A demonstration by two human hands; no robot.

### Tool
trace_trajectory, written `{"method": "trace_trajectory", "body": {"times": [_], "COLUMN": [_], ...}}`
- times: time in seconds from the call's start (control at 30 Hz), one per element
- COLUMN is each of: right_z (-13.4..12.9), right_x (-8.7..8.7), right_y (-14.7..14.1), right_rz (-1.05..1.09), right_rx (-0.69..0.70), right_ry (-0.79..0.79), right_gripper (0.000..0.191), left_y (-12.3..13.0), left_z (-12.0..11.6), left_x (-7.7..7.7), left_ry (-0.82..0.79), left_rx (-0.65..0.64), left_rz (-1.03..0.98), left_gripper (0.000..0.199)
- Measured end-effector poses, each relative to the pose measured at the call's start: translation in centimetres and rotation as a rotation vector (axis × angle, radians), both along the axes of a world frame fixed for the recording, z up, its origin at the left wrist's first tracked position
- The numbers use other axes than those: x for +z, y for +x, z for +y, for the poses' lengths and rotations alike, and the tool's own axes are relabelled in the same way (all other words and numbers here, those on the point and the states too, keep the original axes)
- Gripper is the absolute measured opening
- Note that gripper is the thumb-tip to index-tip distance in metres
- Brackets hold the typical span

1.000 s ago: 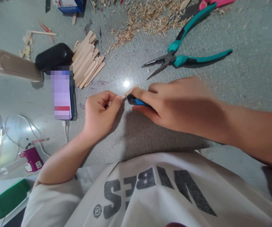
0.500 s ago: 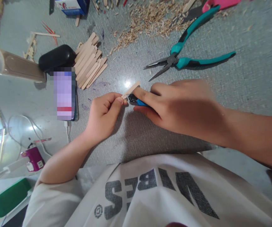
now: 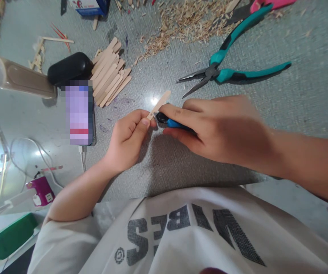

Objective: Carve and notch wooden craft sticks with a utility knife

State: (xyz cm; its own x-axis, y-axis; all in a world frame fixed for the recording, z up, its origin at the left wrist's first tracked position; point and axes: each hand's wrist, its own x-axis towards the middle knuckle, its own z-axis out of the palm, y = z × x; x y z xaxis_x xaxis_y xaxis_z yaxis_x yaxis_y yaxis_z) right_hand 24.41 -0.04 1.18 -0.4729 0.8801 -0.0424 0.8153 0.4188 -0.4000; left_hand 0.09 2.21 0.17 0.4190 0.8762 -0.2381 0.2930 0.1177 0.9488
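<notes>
My left hand [image 3: 131, 133] pinches the lower end of a popsicle stick [image 3: 162, 99] between thumb and fingers. The stick slants up and to the right, with a small dark mark or nick near the thumb. Closed around a blue-and-black hand tool [image 3: 171, 122] is my right hand [image 3: 209, 127]. Its dark head lies close to the stick, beside my left fingertips; the palm hides most of the tool, so its exact kind does not show. Beyond my right hand, needle-nose pliers [image 3: 209, 71] with teal handles lie spread on the table.
A pile of popsicle sticks [image 3: 111, 72] lies to the left, near a phone [image 3: 78, 114] on a cable, a black case [image 3: 70, 69] and a brownish container [image 3: 27, 78]. Wood chips [image 3: 181, 26] are scattered at the back, with a pink-handled blade [image 3: 232, 17] and a blue box [image 3: 91, 7].
More of the popsicle stick's upper end now shows, as my right hand and tool have shifted slightly right of it. The whole view has moved a little. Both hands keep their hold.
</notes>
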Motion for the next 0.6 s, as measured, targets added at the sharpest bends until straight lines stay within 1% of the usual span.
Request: {"method": "trace_trajectory", "body": {"times": [0.1, 0.23, 0.37, 0.43, 0.5, 0.6], "right_z": [-0.3, -0.7, -1.0, -0.8, -0.3, 0.5], "right_x": [-0.2, -0.3, -0.4, -0.4, -0.2, 0.1], "right_y": [-0.1, -0.5, -0.7, -0.6, -0.1, 0.7], "right_rz": [0.025, 0.040, 0.055, 0.111, 0.145, 0.099], "right_rx": [-0.013, -0.026, -0.031, -0.040, -0.085, -0.164], "right_ry": [0.030, 0.069, 0.065, 0.133, 0.215, 0.280], "right_gripper": [0.061, 0.058, 0.055, 0.057, 0.061, 0.061], "left_y": [0.4, 1.1, 1.5, 1.5, 1.5, 1.5], "left_z": [-0.3, -0.7, -0.8, -0.9, -1.1, -1.7], "left_x": [-0.1, 0.0, 0.0, 0.0, -0.1, -0.4], "left_ry": [-0.051, -0.164, -0.223, -0.216, -0.184, -0.091], "left_rx": [0.011, 0.025, 0.040, 0.049, 0.061, 0.093], "left_rz": [-0.072, -0.196, -0.246, -0.268, -0.263, -0.201], "left_gripper": [0.043, 0.048, 0.051, 0.047, 0.043, 0.037]}}
